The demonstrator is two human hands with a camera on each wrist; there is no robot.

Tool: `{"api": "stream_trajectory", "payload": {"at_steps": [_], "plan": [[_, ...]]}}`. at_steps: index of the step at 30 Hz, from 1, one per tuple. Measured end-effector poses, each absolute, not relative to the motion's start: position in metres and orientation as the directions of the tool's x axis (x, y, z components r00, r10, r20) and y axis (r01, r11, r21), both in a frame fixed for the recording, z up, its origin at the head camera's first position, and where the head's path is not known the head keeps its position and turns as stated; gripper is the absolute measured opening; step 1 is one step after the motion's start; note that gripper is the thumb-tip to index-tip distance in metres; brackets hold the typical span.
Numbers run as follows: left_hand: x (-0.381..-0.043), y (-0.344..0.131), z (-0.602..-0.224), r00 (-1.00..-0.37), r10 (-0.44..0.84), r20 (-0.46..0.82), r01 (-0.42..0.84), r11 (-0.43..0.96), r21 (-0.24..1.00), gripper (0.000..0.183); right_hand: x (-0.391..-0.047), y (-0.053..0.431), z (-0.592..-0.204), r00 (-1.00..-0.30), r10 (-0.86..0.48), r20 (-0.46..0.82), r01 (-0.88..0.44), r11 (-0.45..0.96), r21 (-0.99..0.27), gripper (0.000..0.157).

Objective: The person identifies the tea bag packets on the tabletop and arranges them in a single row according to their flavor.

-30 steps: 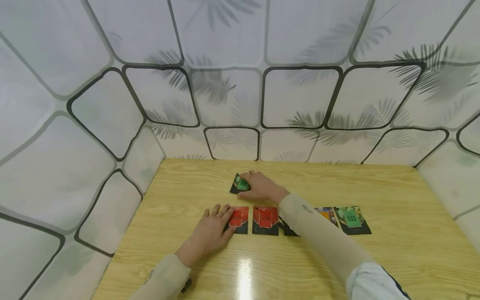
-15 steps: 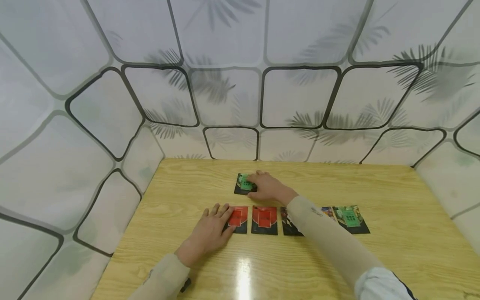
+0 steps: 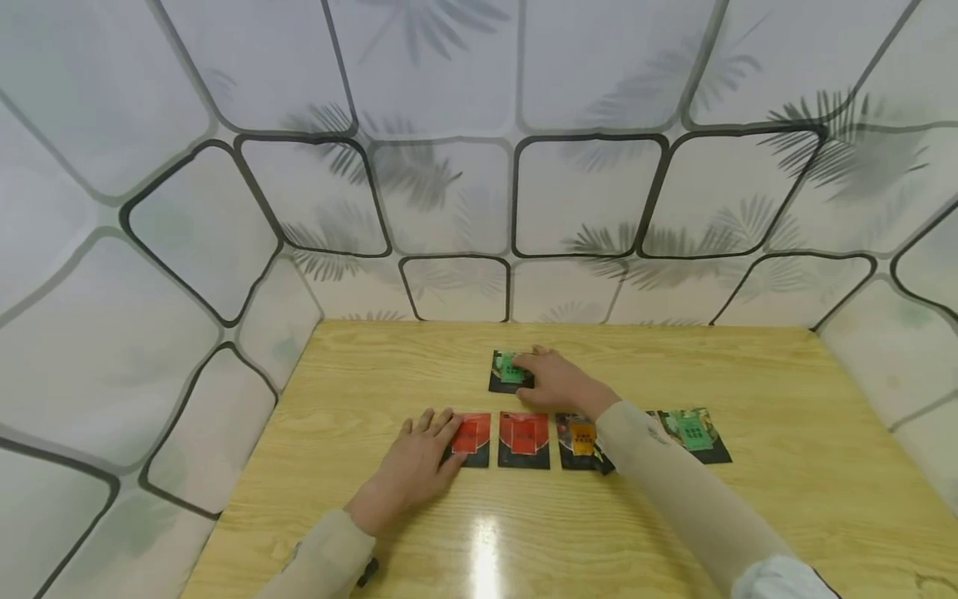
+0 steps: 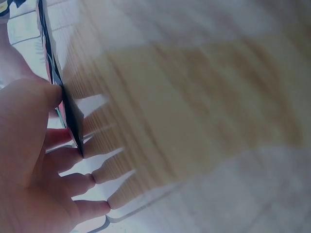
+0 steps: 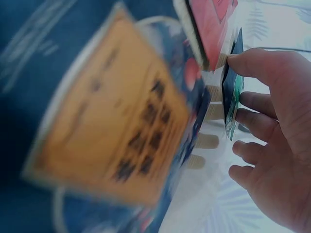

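Note:
My right hand lies over the right side of a card with a green panel, which is flat near the back of the table. In the right wrist view, the thumb is at that card's near edge and two fingertips touch its face. My left hand rests with spread, fairly straight fingers at the left side of the leftmost red card. In the left wrist view, its thumb touches the card edge and other fingertips meet the table. Beside it lies a second red card.
The row continues with an orange-panel card, a dark corner jutting at its lower right, and a green-panel card at the right end. My right forearm hides part between them. A patterned curtain rises behind the wooden table.
The green-panel card at the back has slid to the right along the table with my right hand. The orange-panel card has come into sight from under the right forearm. My left hand stays put.

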State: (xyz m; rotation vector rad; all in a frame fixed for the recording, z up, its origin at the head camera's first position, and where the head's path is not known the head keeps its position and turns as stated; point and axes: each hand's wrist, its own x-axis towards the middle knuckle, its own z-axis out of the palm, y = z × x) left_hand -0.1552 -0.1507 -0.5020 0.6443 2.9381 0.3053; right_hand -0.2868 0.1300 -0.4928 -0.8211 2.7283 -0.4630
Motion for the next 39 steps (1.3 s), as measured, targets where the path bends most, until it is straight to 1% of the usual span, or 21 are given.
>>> {"api": "stream_trajectory", "payload": {"at_steps": [11, 21, 25, 31, 39], "plan": [[-0.156, -0.151, -0.503, -0.903, 0.424, -0.066, 0.399, 0.887, 0.233, 0.064, -0.283, 0.164, -0.495, -0.817, -0.566, -0.112, -0.507, 0.797, -0.329, 0.060], [-0.156, -0.151, -0.501, -0.900, 0.431, -0.062, 0.405, 0.881, 0.246, 0.064, -0.282, 0.191, -0.493, -0.838, -0.539, -0.088, -0.480, 0.803, -0.354, 0.058], [-0.156, -0.151, -0.500, -0.898, 0.437, -0.057, 0.411, 0.878, 0.247, 0.064, -0.282, 0.201, -0.494, -0.836, -0.544, -0.068, -0.491, 0.797, -0.351, 0.055], [-0.156, -0.151, -0.501, -0.896, 0.441, -0.048, 0.417, 0.876, 0.243, 0.063, -0.280, 0.214, -0.493, -0.843, -0.533, -0.075, -0.481, 0.808, -0.340, 0.053], [-0.156, -0.152, -0.501, -0.894, 0.446, -0.047, 0.423, 0.873, 0.241, 0.062, -0.276, 0.228, -0.489, -0.864, -0.497, -0.079, -0.453, 0.836, -0.309, 0.056]]}}
